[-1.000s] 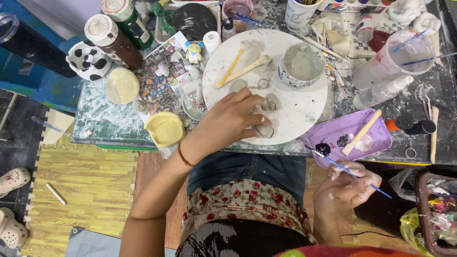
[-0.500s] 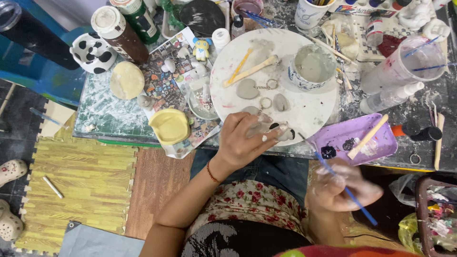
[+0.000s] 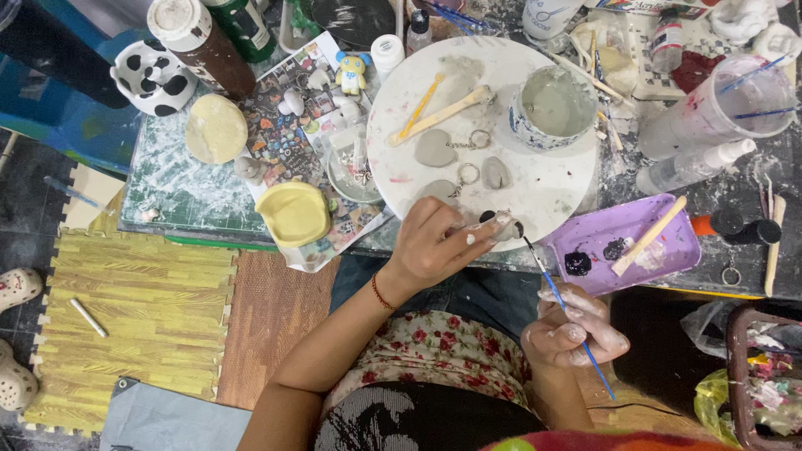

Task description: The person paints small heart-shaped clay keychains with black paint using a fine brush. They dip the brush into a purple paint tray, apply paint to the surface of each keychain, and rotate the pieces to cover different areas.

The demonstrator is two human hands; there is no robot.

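Two hands of mine at work on one small grey figure.

My left hand (image 3: 434, 246) pinches the small grey figure (image 3: 499, 225) between thumb and fingertips at the near edge of the round white board (image 3: 551, 179), its end already dark. My right hand (image 3: 572, 334), smeared with white, is closed on a thin blue-handled brush (image 3: 561, 305) whose tip touches the figure. Behind it on the board lie grey heart-shaped key-ring pieces (image 3: 436, 149) and a cup of grey slip (image 3: 551, 107). Just right of the board sits a purple tray (image 3: 668, 246) with dabs of black paint.
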